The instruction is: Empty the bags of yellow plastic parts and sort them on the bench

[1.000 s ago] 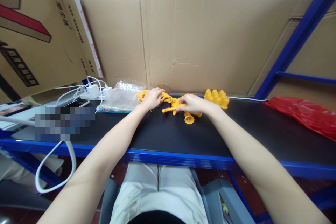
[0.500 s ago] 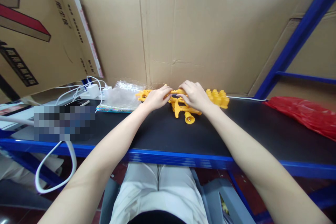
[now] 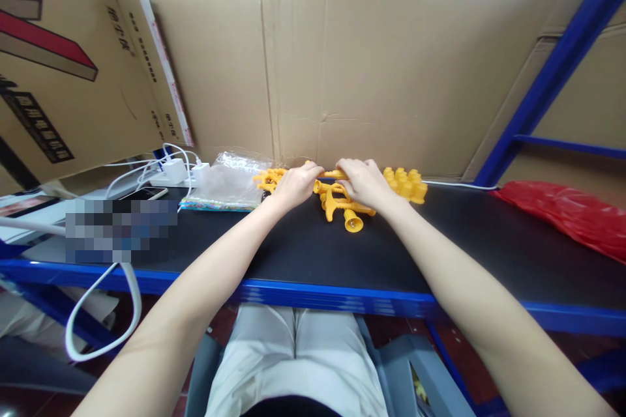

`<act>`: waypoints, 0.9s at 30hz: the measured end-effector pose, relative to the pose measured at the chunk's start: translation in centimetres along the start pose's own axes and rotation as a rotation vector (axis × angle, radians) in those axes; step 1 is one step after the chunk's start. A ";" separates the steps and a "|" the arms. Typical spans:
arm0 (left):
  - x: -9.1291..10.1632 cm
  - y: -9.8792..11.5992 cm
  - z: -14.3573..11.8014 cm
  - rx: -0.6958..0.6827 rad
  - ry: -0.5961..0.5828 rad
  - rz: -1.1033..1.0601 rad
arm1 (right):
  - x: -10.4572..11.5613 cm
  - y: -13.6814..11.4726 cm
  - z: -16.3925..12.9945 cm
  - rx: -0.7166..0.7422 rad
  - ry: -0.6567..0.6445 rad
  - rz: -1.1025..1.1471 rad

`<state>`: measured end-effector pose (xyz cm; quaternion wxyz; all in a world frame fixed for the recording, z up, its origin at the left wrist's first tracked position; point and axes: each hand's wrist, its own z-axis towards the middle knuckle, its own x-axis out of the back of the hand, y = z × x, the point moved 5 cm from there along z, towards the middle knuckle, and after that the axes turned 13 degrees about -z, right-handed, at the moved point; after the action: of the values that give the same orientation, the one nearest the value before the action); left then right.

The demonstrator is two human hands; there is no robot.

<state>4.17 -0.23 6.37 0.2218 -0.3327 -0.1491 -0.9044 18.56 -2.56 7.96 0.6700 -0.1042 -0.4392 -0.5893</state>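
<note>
Both hands meet at the far middle of the black shelf top (image 3: 342, 260). My left hand (image 3: 293, 186) and my right hand (image 3: 362, 181) each pinch an end of a thin yellow plastic rod (image 3: 335, 174) held between them. Below the hands lies a pile of yellow plastic parts (image 3: 342, 205), one with a bell-shaped end (image 3: 353, 223). More yellow branched pieces (image 3: 267, 177) lie just left of my left hand. A cluster of yellow knobbed parts (image 3: 405, 184) sits right of my right hand.
A clear plastic bag (image 3: 227, 182) lies left of the parts. White chargers and cables (image 3: 171, 169) and a phone (image 3: 144, 193) are further left. A red plastic bag (image 3: 567, 215) lies at the right. Cardboard walls (image 3: 366, 71) back the shelf; a blue frame edge (image 3: 342, 296) runs along the front.
My right hand lifted off the pile and moved back to meet my left hand. Both now hold one yellow rod together above the pile.
</note>
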 end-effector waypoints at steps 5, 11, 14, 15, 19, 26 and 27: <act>0.9 0.6 0.0 -0.044 0.055 0.047 | -0.3 0.5 0.1 -0.056 0.065 0.094; 1.6 -0.1 0.0 0.120 0.148 0.036 | -0.4 0.6 0.2 -0.063 0.072 0.186; 1.4 -0.6 -0.1 0.200 0.113 0.072 | -0.5 0.5 0.2 -0.064 0.048 0.183; 1.3 -0.7 -0.2 0.214 0.098 0.084 | -0.6 0.5 0.2 -0.065 0.036 0.178; 1.0 -0.7 -0.4 0.203 0.056 0.095 | -0.8 0.7 0.2 -0.076 0.002 0.147; 0.8 -0.8 -0.1 0.152 0.081 -0.057 | 0.0 0.9 0.1 -0.063 0.053 0.059; 0.8 -1.0 -0.1 0.155 0.084 -0.091 | 0.1 0.9 0.1 -0.058 0.053 0.044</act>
<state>3.11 0.34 6.71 0.2117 -0.2691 -0.2241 -0.9124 19.27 -2.29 8.44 0.6910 -0.1176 -0.4015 -0.5895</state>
